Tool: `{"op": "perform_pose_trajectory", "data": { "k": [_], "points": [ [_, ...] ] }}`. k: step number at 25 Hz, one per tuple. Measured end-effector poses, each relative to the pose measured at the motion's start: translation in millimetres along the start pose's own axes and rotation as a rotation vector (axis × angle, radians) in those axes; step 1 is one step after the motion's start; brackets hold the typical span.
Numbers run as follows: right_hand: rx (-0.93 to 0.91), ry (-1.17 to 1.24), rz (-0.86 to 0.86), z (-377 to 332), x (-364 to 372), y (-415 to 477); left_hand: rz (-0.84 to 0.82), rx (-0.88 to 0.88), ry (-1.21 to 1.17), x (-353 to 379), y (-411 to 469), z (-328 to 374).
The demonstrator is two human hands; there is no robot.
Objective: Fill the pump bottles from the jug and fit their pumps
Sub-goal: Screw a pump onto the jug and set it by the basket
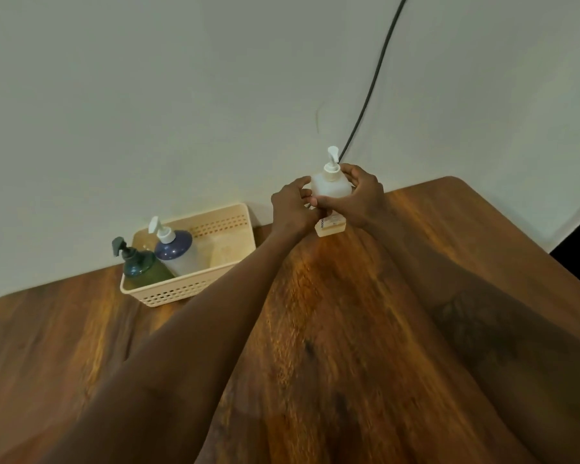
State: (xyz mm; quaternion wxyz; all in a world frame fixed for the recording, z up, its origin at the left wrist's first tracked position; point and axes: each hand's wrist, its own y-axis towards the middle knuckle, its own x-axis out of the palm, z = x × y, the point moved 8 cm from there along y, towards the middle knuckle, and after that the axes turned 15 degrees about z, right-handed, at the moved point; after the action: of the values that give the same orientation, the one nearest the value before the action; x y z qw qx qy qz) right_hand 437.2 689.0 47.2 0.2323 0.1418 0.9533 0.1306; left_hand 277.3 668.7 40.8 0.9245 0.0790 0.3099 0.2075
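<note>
A white pump bottle [331, 186] stands upright on the wooden table [349, 329] near the far edge, with its white pump [332, 162] on top. My left hand [292, 209] grips its left side and my right hand [362, 199] wraps its right side and neck. A cream basket [181, 291] to the left holds a dark green bottle [141, 264] with a grey pump and a bottle with a purple shoulder [176, 251] and a white pump. No jug is in view.
A pale wall rises right behind the table's far edge. A black cable [375, 78] runs down the wall behind the white bottle. The table's right corner sits near a dark gap at far right.
</note>
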Motion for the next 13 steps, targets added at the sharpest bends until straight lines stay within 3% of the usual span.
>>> {"op": "perform_pose_trajectory", "data": {
  "k": [8, 13],
  "points": [
    [-0.010, 0.007, -0.013, 15, 18, 22, 0.061, -0.053, -0.011, 18, 13, -19],
    [0.031, -0.044, -0.053, 18, 21, 22, 0.004, -0.096, 0.000, 20, 17, -19]
  ]
}}
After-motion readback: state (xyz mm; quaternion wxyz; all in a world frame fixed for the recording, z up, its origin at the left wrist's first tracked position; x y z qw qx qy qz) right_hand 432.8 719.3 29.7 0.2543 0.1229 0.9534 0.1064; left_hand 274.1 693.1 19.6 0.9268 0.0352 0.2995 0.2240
